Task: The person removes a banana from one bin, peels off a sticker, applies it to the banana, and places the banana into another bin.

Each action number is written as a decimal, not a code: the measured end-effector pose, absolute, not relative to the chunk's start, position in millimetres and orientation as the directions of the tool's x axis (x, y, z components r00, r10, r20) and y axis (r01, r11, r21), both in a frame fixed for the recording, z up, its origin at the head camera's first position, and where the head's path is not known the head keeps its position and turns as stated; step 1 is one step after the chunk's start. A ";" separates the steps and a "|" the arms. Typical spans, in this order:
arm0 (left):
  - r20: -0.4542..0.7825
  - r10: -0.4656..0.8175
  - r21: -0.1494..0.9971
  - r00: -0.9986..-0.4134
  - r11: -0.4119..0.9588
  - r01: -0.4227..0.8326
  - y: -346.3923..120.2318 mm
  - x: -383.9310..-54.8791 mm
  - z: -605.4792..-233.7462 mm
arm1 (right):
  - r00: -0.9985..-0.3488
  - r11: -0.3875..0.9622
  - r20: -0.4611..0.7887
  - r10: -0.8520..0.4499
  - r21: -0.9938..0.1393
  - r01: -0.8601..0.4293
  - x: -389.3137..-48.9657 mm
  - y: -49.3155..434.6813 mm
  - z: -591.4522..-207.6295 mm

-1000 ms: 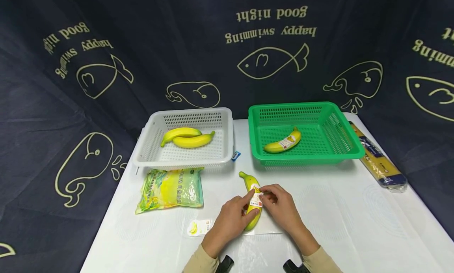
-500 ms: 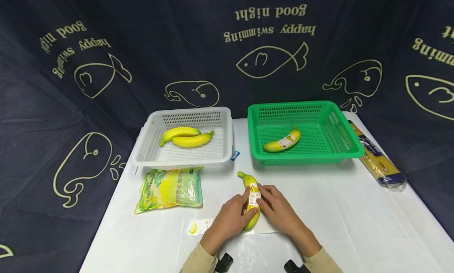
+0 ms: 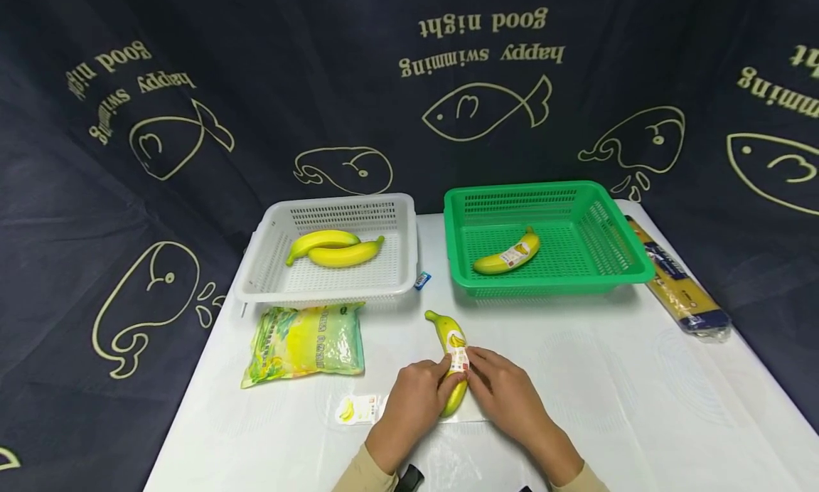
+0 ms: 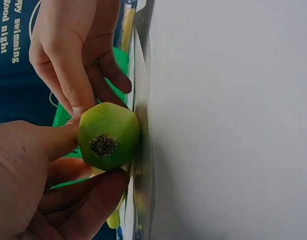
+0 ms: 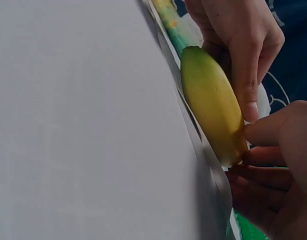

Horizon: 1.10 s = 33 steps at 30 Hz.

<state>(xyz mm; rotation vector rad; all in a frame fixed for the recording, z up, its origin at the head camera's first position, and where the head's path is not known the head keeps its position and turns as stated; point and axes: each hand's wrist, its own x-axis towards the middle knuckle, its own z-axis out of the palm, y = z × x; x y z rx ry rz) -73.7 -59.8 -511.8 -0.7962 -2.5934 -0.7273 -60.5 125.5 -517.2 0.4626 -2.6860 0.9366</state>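
A yellow banana with a greenish end [image 3: 443, 325] lies on the table between both hands, its stem pointing away. A white label with a banana picture [image 3: 457, 359] sits on its upper side. My left hand [image 3: 414, 394] grips the banana from the left, thumb near the label's lower edge; in the left wrist view its fingers [image 4: 86, 200] bend against the side. From the right, my right hand [image 3: 510, 398] holds it with fingers at the label's right edge; in the right wrist view its thumb [image 5: 266, 127] touches the skin. Part of the label is hidden by the fingers.
A white basket [image 3: 333, 297] with two bananas stands back left, a green basket [image 3: 557, 291] with one labelled banana back right. A yellow-green packet [image 3: 307, 343], a label sheet [image 3: 358, 409], a small blue packet [image 3: 421, 281] and a long gold-and-blue package [image 3: 681, 286] lie around.
The right hand's fingers have gone from pinching at the label's upper part to lying lower along its right edge. The left hand has stayed on the banana.
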 end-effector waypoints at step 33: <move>0.361 0.301 0.636 -0.883 0.612 0.469 -66.6 -77.2 -515.3 | -0.887 0.700 0.308 -0.344 -0.546 -0.461 -48.4 128.4 -517.0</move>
